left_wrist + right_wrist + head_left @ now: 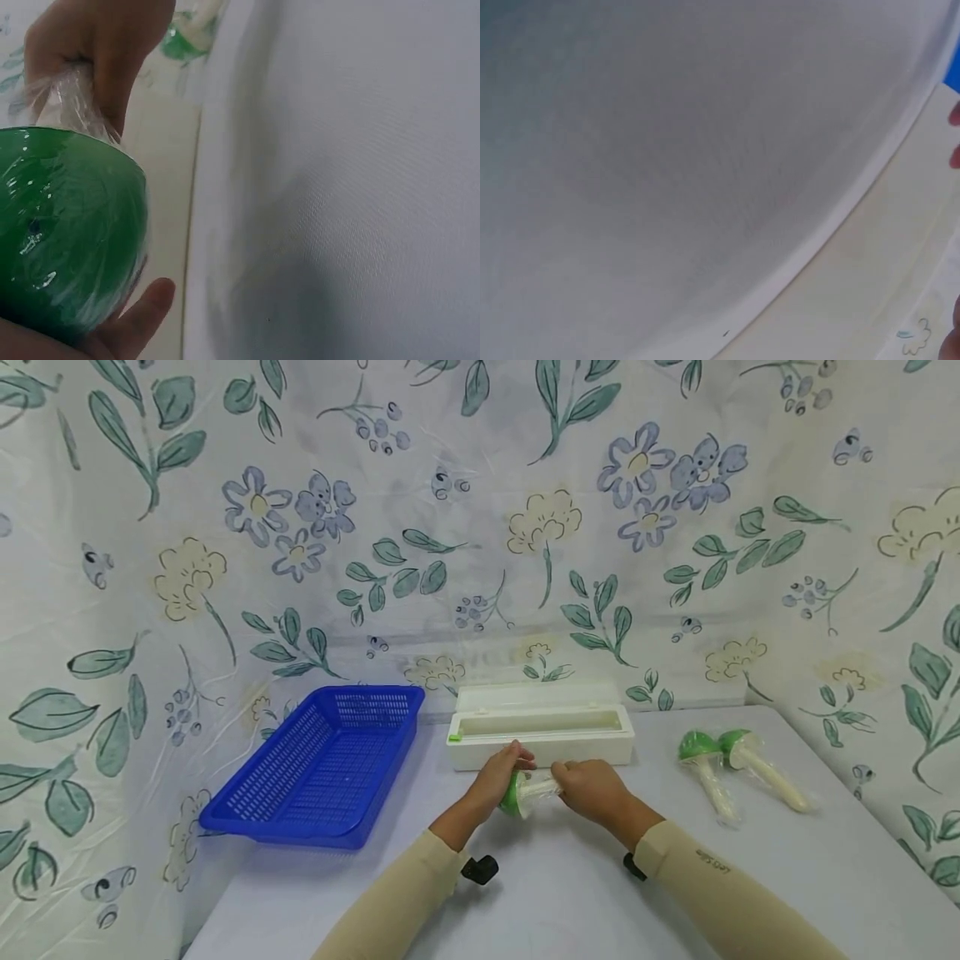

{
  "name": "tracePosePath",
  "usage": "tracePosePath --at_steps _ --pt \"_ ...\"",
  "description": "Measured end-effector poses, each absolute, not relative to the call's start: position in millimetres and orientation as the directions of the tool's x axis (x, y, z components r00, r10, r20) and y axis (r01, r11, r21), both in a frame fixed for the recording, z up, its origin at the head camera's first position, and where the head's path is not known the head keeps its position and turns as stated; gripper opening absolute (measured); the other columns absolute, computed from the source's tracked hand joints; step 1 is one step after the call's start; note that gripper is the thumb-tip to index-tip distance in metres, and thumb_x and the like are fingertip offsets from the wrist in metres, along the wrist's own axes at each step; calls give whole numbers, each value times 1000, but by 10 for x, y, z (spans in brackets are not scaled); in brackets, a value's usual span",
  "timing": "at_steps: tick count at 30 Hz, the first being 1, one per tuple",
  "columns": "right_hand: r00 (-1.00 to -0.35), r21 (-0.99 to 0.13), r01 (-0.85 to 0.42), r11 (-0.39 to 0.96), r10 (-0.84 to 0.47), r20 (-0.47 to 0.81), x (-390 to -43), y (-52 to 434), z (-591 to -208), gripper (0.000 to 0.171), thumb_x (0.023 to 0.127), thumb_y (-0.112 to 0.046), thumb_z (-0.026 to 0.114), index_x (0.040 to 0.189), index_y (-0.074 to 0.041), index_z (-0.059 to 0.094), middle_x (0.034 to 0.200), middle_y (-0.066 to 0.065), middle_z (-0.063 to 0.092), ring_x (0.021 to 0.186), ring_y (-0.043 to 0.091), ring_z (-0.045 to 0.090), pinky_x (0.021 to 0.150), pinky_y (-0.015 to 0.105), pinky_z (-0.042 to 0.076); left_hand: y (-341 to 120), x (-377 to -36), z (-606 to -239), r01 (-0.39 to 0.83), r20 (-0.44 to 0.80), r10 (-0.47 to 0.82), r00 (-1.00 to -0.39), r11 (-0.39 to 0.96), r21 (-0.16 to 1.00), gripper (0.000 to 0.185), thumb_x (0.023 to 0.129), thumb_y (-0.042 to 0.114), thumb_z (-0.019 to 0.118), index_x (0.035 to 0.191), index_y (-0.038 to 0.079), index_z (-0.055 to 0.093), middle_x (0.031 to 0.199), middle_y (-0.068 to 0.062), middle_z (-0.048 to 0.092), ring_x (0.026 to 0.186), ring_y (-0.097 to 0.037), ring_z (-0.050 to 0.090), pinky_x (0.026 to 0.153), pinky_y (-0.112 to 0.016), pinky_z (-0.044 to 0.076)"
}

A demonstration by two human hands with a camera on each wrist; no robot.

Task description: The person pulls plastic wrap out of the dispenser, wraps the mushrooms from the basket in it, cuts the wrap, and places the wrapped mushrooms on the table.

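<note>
Both hands hold one utensil with a green dome head (512, 797) and a white handle (538, 788), wrapped in clear plastic film (73, 97). Its exact kind is not plain. My left hand (498, 777) grips the dome at its side; in the left wrist view one finger (154, 300) sticks out past the shiny green dome (67, 225). At the handle end, my right hand (596, 789) grips the handle and the gathered film. Just behind the hands stands a long white box (540, 752) with its lid up. The right wrist view shows only some fingertips at its right edge.
A blue plastic basket (315, 839) with slotted walls stands at the left. Two similar film-wrapped utensils, one upright-pointing (708, 777) and one slanted (772, 777), lie at the right on the white table (570, 902). Floral cloth (480, 527) hangs behind.
</note>
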State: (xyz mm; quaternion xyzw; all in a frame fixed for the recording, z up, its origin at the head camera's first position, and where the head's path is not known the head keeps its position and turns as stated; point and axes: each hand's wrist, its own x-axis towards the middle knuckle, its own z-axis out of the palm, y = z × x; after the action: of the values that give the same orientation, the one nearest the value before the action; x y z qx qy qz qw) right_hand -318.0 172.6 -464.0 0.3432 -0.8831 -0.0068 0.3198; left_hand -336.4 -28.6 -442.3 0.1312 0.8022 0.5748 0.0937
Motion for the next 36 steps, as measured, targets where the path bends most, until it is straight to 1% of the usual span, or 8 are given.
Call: tracePosePath --at_steps 6,12,18,21,24,28,32,36 --pt "-559 240 -606 759 -620 550 -3152 1658 -4648 29 77 -15 79 75 -10 51 60 -2 58 44 10 50 41 27 42 -299 -3347 -4412 73 -55 294 -954 408 910 61 106 44 27 115 4 71 114 -12 67 94 -20 59 79 -35 46" --pt "-600 216 -590 778 -602 526 -3145 1611 -4625 24 78 -12 77 77 -10 54 61 -1 60 45 11 52 41 29 42 -315 -3365 -4430 86 -35 303 -952 377 922 52 106 39 32 126 3 64 108 -10 71 105 -22 59 92 -38 42" --pt "-743 96 -497 862 -480 466 -3151 1623 -4513 23 83 -14 75 79 -10 53 63 2 61 46 17 55 42 32 43 -375 -3371 -4384 109 58 281 -958 167 980 51 108 34 26 135 -3 50 120 -18 65 117 -34 56 100 -45 40" --pt "-809 -5 -441 897 -395 435 -3168 1614 -4487 23 85 -14 71 77 -11 50 61 3 59 48 20 55 44 34 43 -401 -3317 -4319 167 149 247 -957 54 984 49 109 29 25 136 -7 45 128 -26 56 117 -40 54 95 -43 44" --pt "-835 -76 -417 906 -349 426 -3153 1608 -4500 24 87 -15 70 76 -10 49 62 6 60 48 20 55 44 34 42 -401 -3296 -4369 220 219 203 -954 -19 975 48 109 28 28 137 -8 43 135 -27 50 117 -38 53 87 -36 49" --pt "-837 -94 -405 909 -328 438 -3121 1597 -4527 25 89 -17 69 76 -9 49 60 6 58 47 19 55 42 32 40 -355 -3352 -4536 251 244 157 -957 24 968 46 107 28 37 131 -8 54 133 -20 55 121 -29 50 91 -33 46" --pt "-806 -59 -425 904 -348 479 -3127 1552 -4559 28 89 -18 70 73 -10 47 56 3 54 44 18 52 40 32 40 -287 -3360 -4588 234 233 29 -972 197 952 51 106 36 37 110 -2 71 106 -12 69 96 -21 62 82 -31 48" --pt "-770 -25 -459 888 -384 510 -3116 1498 -4577 28 88 -17 70 72 -10 47 54 4 55 42 19 53 38 33 40 -257 -3361 -4570 203 254 -152 -955 290 935 58 106 36 34 88 0 76 77 -9 69 65 -15 58 65 -32 47"
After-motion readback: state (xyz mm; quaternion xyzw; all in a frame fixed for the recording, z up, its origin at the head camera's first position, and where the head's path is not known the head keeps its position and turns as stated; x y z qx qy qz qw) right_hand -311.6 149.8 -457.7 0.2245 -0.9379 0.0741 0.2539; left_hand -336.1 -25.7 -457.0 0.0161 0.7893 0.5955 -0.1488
